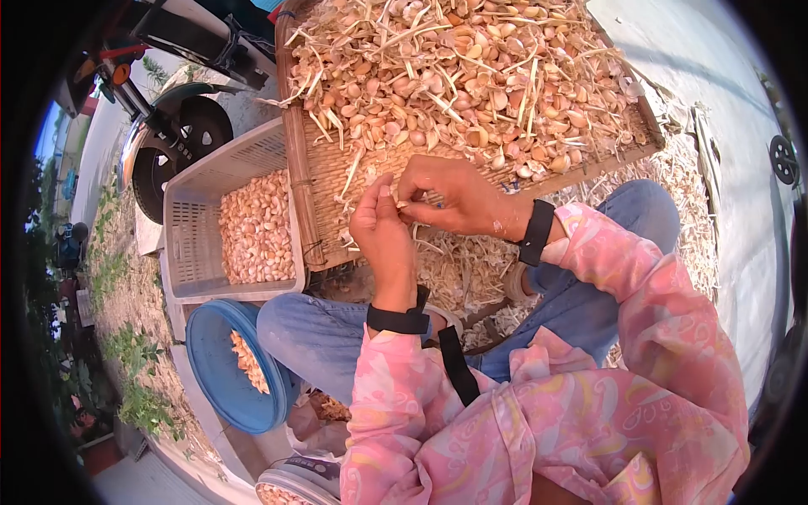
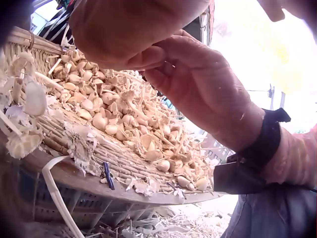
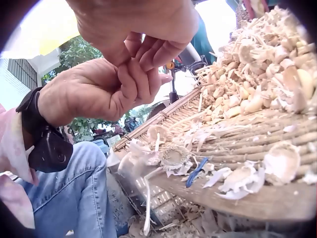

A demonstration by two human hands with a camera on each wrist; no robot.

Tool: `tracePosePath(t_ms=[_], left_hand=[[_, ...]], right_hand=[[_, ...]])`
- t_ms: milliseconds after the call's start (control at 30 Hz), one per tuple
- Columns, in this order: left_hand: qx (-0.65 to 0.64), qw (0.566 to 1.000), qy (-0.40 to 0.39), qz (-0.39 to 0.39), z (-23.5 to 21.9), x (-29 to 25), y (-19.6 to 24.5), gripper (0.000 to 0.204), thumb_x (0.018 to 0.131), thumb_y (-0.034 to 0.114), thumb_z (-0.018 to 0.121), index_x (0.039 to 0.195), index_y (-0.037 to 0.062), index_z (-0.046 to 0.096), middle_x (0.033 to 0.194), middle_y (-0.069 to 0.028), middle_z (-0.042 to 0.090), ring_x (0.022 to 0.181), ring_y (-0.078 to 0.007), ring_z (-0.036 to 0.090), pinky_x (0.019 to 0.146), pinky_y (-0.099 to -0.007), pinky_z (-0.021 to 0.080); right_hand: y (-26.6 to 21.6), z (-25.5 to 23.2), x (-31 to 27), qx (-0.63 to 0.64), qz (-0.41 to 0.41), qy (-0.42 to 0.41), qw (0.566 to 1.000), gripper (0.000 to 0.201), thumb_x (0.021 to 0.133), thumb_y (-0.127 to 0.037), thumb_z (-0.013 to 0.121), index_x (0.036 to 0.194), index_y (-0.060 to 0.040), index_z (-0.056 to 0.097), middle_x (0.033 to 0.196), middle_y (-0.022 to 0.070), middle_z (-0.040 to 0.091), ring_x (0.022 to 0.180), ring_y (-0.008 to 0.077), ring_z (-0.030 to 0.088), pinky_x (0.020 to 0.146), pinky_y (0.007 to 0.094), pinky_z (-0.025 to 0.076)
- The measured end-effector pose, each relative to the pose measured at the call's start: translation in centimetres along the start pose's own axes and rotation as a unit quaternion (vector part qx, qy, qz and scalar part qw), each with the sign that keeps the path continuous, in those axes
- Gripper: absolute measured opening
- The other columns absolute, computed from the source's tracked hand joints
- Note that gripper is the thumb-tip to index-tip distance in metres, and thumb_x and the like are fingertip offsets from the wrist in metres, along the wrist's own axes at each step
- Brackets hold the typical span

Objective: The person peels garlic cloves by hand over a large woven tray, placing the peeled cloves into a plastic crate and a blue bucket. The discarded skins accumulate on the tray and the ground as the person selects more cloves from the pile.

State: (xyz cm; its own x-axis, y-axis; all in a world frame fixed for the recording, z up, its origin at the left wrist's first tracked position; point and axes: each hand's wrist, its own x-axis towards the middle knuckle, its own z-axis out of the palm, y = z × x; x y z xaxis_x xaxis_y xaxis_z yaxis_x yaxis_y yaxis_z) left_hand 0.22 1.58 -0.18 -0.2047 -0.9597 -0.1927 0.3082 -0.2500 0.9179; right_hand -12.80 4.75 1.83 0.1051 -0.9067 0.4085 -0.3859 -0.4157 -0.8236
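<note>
Above the near edge of a woven tray (image 1: 316, 189), the fingertips of both hands meet. My left hand (image 1: 383, 236) has its fingers curled and thumb raised around a small pale garlic clove (image 1: 401, 204). From the other side, my right hand (image 1: 461, 195) pinches at the same clove with thumb and forefinger. Fingers hide most of it, and in both wrist views it is covered. Beyond the hands lies a heap of loose garlic cloves (image 1: 471, 93) mixed with dry stalks and papery skins. Flat root ends with skin (image 3: 242, 181) lie along the tray's wooden edge.
Left of the tray stands a white plastic crate (image 1: 181, 244) with cloves inside. Nearer are a blue bucket (image 1: 202, 358) with some cloves and a pale tub (image 1: 307, 471). Stalk litter (image 1: 686, 210) covers the ground at right. A wheeled vehicle (image 1: 198, 126) stands at the back left.
</note>
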Motion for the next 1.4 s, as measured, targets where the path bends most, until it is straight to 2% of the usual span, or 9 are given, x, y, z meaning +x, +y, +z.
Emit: tracePosePath(t_ms=[200, 367, 567, 867, 1033, 1100, 1167, 1267, 1400], left_hand=[[-0.253, 0.921, 0.013, -0.296, -2.6, 0.7, -0.3, 0.03, 0.096, 0.02, 0.036, 0.108, -0.0026, 0.052, 0.092, -0.0102, 0.059, 0.079, -0.0175, 0.059, 0.057, -0.0262, 0.053], [-0.254, 0.923, -0.147, -0.248, -3.9, 1.6, 1.7, 0.036, 0.096, 0.029, 0.04, 0.11, -0.0028, 0.051, 0.097, -0.0097, 0.059, 0.085, -0.0184, 0.061, 0.066, -0.0259, 0.055], [-0.083, 0.987, -0.033, -0.135, -4.5, 1.6, 1.6, 0.027, 0.094, 0.016, 0.045, 0.114, -0.0013, 0.052, 0.086, -0.0053, 0.056, 0.068, -0.0101, 0.053, 0.055, -0.0181, 0.043], [-0.112, 0.951, -0.132, -0.256, -5.1, 0.1, 3.5, 0.02, 0.094, 0.02, 0.048, 0.104, 0.0041, 0.051, 0.073, -0.0036, 0.05, 0.056, -0.0085, 0.043, 0.043, -0.0172, 0.031], [0.039, 0.998, -0.006, -0.043, -9.1, 5.9, 10.4, 0.021, 0.092, 0.023, 0.052, 0.093, 0.0023, 0.055, 0.067, -0.0027, 0.048, 0.05, -0.007, 0.041, 0.039, -0.0178, 0.029], [0.355, 0.934, 0.029, -0.014, -15.1, 10.9, 11.5, 0.03, 0.089, 0.027, 0.056, 0.093, -0.0027, 0.058, 0.067, -0.0036, 0.053, 0.053, -0.0092, 0.046, 0.044, -0.022, 0.035], [0.619, 0.765, 0.066, 0.164, -21.4, 12.3, 11.9, 0.039, 0.087, 0.029, 0.058, 0.097, -0.0081, 0.058, 0.067, -0.0069, 0.058, 0.058, -0.0142, 0.052, 0.054, -0.0272, 0.043], [0.613, 0.784, 0.102, -0.01, -26.5, 6.5, 16.9, 0.044, 0.085, 0.03, 0.057, 0.104, -0.0103, 0.057, 0.082, -0.0154, 0.063, 0.073, -0.0203, 0.058, 0.069, -0.0325, 0.045], [0.853, 0.507, 0.12, 0.017, -31.5, 1.2, 16.1, 0.043, 0.084, 0.03, 0.058, 0.105, -0.008, 0.058, 0.094, -0.0185, 0.062, 0.083, -0.0229, 0.059, 0.073, -0.0347, 0.046]], right_hand=[[0.4, 1.4, -0.2, -0.001, -0.091, -0.014, 0.996, 0.014, 0.075, -0.007, 0.062, 0.087, -0.0055, 0.055, 0.084, 0.0088, 0.055, 0.079, 0.0259, 0.058, 0.065, 0.0328, 0.047], [1.4, 2.0, 0.1, 0.033, -0.07, 0.022, 0.997, 0.017, 0.074, -0.005, 0.063, 0.088, -0.0047, 0.053, 0.086, 0.0086, 0.057, 0.079, 0.0264, 0.058, 0.068, 0.0327, 0.047], [1.2, 2.2, 0.1, 0.119, 0.019, 0.047, 0.992, 0.016, 0.076, -0.005, 0.065, 0.087, -0.0024, 0.054, 0.083, 0.0068, 0.057, 0.075, 0.0169, 0.059, 0.069, 0.0272, 0.047], [1.6, 2.8, 0.7, 0.051, -0.023, 0.007, 0.998, 0.021, 0.078, -0.007, 0.065, 0.097, -0.0039, 0.058, 0.086, 0.0064, 0.056, 0.084, 0.0215, 0.058, 0.075, 0.0308, 0.047], [2.1, 2.9, 0.5, 0.042, 0.049, -0.044, 0.997, 0.021, 0.082, -0.011, 0.061, 0.101, -0.0033, 0.057, 0.1, 0.0094, 0.054, 0.094, 0.0252, 0.054, 0.08, 0.0344, 0.044], [2.8, 3.0, -0.2, -0.003, 0.08, -0.069, 0.994, 0.021, 0.082, -0.013, 0.06, 0.1, -0.0033, 0.056, 0.097, 0.0108, 0.053, 0.093, 0.0276, 0.054, 0.078, 0.0359, 0.044], [3.7, 3.0, -0.3, -0.082, 0.081, -0.059, 0.992, 0.021, 0.08, -0.015, 0.058, 0.097, -0.0037, 0.056, 0.092, 0.0131, 0.051, 0.09, 0.0308, 0.053, 0.076, 0.0388, 0.045], [4.3, 2.8, -0.6, -0.119, 0.066, -0.046, 0.99, 0.022, 0.078, -0.014, 0.058, 0.097, -0.0041, 0.056, 0.093, 0.0135, 0.051, 0.091, 0.0323, 0.053, 0.076, 0.0418, 0.045], [4.5, 3.0, -1.0, -0.147, 0.079, -0.076, 0.983, 0.022, 0.077, -0.012, 0.058, 0.097, -0.004, 0.055, 0.094, 0.0135, 0.051, 0.091, 0.0325, 0.053, 0.076, 0.0414, 0.045]])
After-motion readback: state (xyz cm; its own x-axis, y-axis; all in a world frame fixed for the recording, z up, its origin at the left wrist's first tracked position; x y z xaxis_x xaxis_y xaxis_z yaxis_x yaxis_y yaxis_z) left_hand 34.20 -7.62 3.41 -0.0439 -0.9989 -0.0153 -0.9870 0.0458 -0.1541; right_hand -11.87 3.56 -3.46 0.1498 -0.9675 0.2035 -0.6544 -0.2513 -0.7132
